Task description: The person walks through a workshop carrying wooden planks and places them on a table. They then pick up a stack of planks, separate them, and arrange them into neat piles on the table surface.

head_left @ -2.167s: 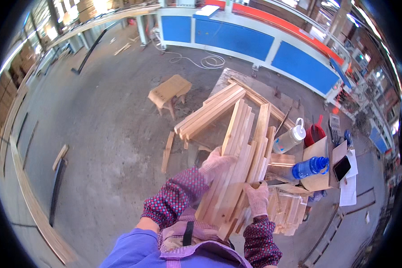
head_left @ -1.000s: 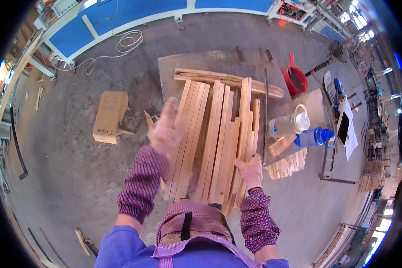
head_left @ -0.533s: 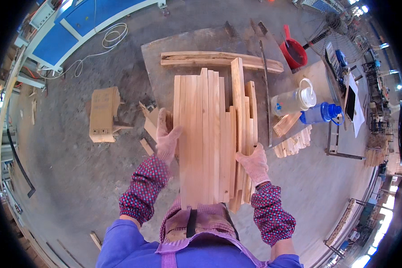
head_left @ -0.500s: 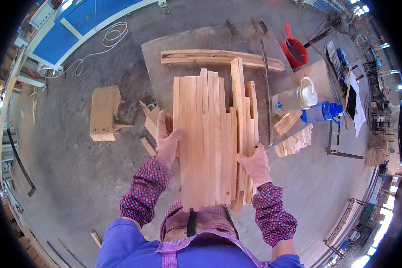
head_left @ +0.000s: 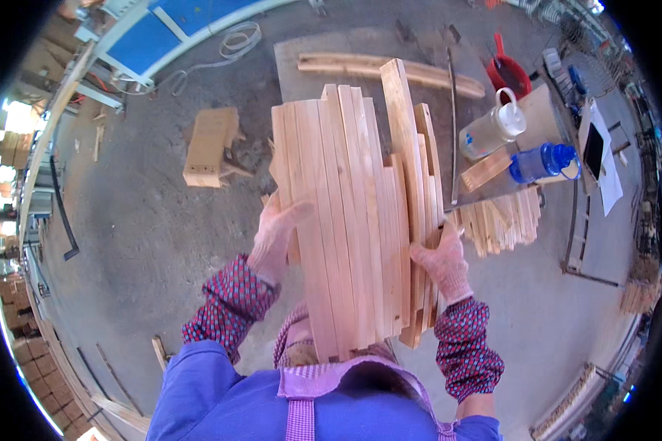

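Note:
Between my two gloved hands is a bundle of wooden strips (head_left: pixel 342 213), lying side by side and pointing away from me, uneven in length. My left hand (head_left: pixel 276 234) clamps the bundle's left edge, its thumb laid over the top face. On the right edge my right hand (head_left: pixel 446 261) presses inward, thumb on top and the other fingers hidden beneath or behind the wood. Toward the right side one longer strip (head_left: pixel 402 110) sticks out farther than its neighbours. The underside of the bundle is out of sight.
Beyond the bundle lie long timber pieces (head_left: pixel 390 72). At the right are a clear jug (head_left: pixel 489 132), a blue bottle (head_left: pixel 541 163), a red dustpan-like scoop (head_left: pixel 509 73) and a row of short wood pieces (head_left: pixel 499 220). A cardboard box (head_left: pixel 212 147) sits on the floor at left.
The bundle has come up closer and tilted slightly, its far end leaning left, with both hands still on its sides. The surroundings have shifted rightward and upward in the view.

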A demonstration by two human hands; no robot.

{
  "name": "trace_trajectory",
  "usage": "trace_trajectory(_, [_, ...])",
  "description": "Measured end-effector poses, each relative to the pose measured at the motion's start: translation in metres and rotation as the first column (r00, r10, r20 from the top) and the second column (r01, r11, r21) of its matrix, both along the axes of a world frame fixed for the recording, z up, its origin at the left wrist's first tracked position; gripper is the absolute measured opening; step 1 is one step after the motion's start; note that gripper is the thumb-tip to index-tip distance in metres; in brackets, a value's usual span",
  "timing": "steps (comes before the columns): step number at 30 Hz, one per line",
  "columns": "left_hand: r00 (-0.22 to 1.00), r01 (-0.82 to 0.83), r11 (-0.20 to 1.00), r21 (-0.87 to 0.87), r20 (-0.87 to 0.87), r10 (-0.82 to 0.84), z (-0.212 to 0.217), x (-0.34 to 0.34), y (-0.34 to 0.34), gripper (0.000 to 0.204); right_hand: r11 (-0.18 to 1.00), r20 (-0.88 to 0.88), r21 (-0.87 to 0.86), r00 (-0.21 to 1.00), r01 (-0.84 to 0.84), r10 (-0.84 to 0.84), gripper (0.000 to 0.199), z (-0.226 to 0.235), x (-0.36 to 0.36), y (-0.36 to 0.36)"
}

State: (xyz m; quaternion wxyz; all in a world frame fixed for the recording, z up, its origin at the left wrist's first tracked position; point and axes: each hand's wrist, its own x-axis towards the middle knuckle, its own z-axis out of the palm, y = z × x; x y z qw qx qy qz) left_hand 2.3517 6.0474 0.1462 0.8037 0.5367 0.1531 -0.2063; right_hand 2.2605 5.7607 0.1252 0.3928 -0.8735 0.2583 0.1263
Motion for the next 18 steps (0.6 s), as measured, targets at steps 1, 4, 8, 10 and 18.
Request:
trace_trajectory(1, [0.998, -0.031, 0.997, -0.066, 0.055, 0.035, 0.005, -0.016, 0.000, 0.068, 0.999, -0.008, -0.038, 1.000, 0.007, -0.008, 0.079, 0.014, -0.005, 0.001])
trace_trajectory(4, [0.970, -0.100, 0.993, -0.060, 0.218, 0.111, 0.045, -0.071, -0.015, 0.071, 0.999, 0.224, 0.049, 0.974, 0.014, -0.024, 0.082, 0.035, -0.039, -0.012])
trace_trajectory(8, [0.819, -0.096, 0.991, -0.088, 0.559, 0.130, 0.058, -0.170, -0.060, 0.073, 0.995, 0.578, -0.095, 0.814, -0.007, 0.061, 0.066, 0.035, -0.114, -0.065])
trace_trajectory(10, [0.780, -0.099, 0.995, 0.008, 0.621, 0.073, 0.065, -0.217, -0.089, 0.077, 0.996, 0.576, 0.085, 0.815, 0.023, -0.068, 0.070, 0.068, -0.153, -0.086])
trace_trajectory(18, [0.762, 0.196, 0.957, 0.213, 0.581, -0.285, 0.045, -0.293, -0.191, 0.032, 0.944, 0.547, 0.246, 0.773, 0.220, -0.322, 0.082, 0.085, -0.305, -0.191])
